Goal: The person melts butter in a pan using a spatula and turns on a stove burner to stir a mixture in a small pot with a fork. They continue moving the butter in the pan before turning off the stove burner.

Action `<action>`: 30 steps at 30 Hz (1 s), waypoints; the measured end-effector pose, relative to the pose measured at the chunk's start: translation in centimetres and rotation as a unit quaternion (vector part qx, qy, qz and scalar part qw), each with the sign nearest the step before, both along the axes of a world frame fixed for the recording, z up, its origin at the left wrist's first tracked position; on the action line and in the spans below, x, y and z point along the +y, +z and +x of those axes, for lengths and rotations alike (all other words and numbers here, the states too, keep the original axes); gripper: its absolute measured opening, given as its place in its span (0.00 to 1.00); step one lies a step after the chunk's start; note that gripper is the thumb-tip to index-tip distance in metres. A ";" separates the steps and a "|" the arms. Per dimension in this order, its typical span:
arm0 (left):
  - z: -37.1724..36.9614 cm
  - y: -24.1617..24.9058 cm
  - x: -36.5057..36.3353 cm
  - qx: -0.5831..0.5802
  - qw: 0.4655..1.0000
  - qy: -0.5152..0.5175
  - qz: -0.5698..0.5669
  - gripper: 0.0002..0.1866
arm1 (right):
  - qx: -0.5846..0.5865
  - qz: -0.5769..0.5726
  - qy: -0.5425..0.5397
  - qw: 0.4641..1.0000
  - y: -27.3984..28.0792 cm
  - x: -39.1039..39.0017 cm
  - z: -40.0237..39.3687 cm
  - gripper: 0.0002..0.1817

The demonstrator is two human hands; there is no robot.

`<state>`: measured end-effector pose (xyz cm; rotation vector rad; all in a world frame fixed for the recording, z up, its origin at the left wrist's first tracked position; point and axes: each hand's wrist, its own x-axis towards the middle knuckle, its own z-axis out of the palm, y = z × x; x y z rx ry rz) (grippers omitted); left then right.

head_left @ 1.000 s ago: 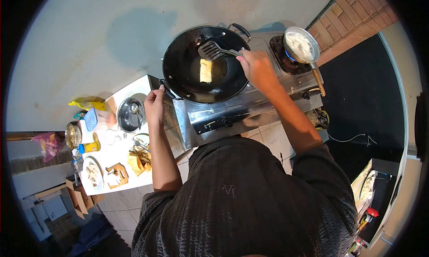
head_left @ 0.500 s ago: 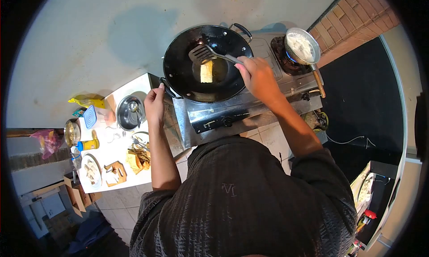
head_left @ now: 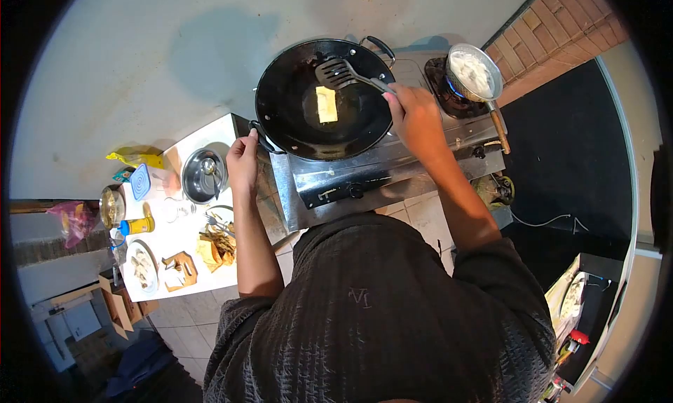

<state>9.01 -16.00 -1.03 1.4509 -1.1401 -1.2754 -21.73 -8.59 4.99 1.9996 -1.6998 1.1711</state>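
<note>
A large black wok (head_left: 301, 133) sits on the metal stove (head_left: 413, 175). In its middle lies a pale yellow rectangular piece of food (head_left: 327, 104). My right hand (head_left: 418, 119) is closed round the handle of a slotted spatula (head_left: 336, 73), whose head is over the wok, above and slightly right of the piece, apart from it. At the wok's lower left side, my left hand (head_left: 242, 161) grips the black wok handle (head_left: 265, 140) with its fingertips.
On the right burner stands a pan (head_left: 473, 72) with white contents, its wooden handle pointing down. The white table (head_left: 168, 242) at the left holds a metal bowl (head_left: 204, 176), a yellow bottle (head_left: 138, 226), a plate (head_left: 142, 268) and a cutting board (head_left: 181, 271).
My right hand and the spatula have moved up and to the right, off the yellow piece. The piece has shifted slightly upward and turned a little. My left hand stays at the wok handle.
</note>
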 end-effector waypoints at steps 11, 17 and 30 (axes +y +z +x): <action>-0.1 0.7 0.5 -0.006 1.000 0.006 0.018 0.16 | 0.013 0.059 -0.049 0.997 -0.2 0.4 0.3 0.07; -0.1 0.5 1.9 -0.013 0.998 0.056 0.005 0.20 | -0.007 0.016 -0.044 0.999 1.0 1.0 -0.1 0.09; -0.9 -4.1 13.0 0.064 0.993 0.102 0.020 0.22 | 0.026 -0.106 0.030 0.994 -1.6 2.8 -2.9 0.09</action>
